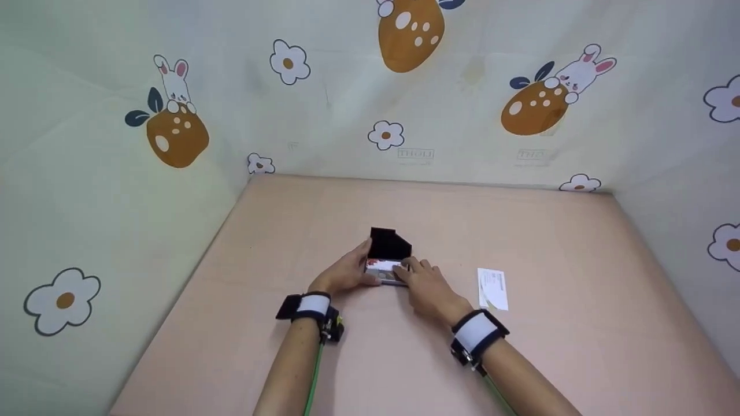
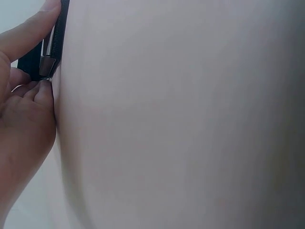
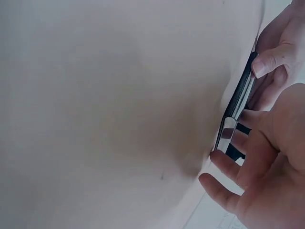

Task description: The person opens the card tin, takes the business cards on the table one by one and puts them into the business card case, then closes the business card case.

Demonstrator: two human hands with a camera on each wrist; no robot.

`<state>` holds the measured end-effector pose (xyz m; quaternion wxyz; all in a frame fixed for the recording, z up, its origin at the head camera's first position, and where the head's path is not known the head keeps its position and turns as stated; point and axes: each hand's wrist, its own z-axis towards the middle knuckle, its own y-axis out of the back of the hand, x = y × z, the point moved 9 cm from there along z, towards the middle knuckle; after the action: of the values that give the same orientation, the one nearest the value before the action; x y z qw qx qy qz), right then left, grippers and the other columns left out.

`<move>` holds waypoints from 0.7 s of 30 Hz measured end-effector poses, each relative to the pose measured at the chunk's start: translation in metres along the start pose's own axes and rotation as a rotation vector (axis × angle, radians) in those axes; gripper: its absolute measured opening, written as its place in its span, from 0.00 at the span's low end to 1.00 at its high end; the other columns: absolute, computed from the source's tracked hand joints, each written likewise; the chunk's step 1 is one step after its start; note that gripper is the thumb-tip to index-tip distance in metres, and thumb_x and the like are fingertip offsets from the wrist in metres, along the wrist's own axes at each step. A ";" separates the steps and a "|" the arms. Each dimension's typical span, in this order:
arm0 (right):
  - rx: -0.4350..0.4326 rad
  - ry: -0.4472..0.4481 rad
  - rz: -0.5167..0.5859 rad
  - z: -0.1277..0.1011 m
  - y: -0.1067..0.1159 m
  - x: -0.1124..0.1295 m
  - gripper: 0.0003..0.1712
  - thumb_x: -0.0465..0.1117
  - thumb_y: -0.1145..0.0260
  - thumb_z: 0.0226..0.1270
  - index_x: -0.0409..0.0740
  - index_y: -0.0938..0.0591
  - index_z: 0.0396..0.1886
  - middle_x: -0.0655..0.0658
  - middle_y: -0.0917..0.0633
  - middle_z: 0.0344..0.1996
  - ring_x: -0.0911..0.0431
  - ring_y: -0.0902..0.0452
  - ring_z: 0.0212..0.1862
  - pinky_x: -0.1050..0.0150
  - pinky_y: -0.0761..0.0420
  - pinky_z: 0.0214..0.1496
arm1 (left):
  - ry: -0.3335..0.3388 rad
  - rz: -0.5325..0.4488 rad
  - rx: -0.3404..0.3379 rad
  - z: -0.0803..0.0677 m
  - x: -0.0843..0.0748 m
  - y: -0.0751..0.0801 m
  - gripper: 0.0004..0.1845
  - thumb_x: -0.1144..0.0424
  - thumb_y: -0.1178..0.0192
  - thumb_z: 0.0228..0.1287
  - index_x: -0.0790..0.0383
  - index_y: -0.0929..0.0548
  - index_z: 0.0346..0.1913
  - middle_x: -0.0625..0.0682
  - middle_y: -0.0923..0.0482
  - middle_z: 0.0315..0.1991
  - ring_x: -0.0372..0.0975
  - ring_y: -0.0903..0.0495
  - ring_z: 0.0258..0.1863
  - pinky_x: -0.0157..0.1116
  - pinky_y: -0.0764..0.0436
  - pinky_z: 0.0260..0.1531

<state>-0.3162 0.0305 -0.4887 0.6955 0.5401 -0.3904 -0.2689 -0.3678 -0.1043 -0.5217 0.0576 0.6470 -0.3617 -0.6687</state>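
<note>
In the head view a black card case (image 1: 388, 245) lies near the middle of the table, its dark flap folded back away from the person. A card (image 1: 379, 264) with red and white print shows in its near half. My left hand (image 1: 348, 271) grips the left end, thumb along the near edge. At the right end, my right hand (image 1: 429, 289) has its fingers bent over the case and card. The right wrist view shows the case edge-on (image 3: 237, 98) with a silvery rim, both hands on it. Only a short end of the case (image 2: 59, 38) appears in the left wrist view.
A white printed business card (image 1: 492, 289) lies flat to the right of the right hand. The pink table (image 1: 260, 231) meets patterned cloth walls (image 1: 335, 115) at the back and sides. Green cables (image 1: 315, 375) run from the wrist straps along both forearms.
</note>
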 end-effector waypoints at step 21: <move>-0.204 -0.307 -0.059 -0.035 0.041 -0.035 0.44 0.43 0.25 0.53 0.33 0.30 0.69 0.31 0.25 0.60 0.38 0.28 0.59 0.43 0.27 0.48 | 0.029 0.027 -0.003 0.001 0.003 -0.001 0.54 0.63 0.30 0.60 0.57 0.55 0.81 0.54 0.58 0.83 0.49 0.58 0.82 0.46 0.55 0.82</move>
<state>-0.3084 0.0882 -0.4619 0.6705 0.4307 -0.4466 -0.4068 -0.3683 -0.1048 -0.5252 0.0729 0.6514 -0.3686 -0.6591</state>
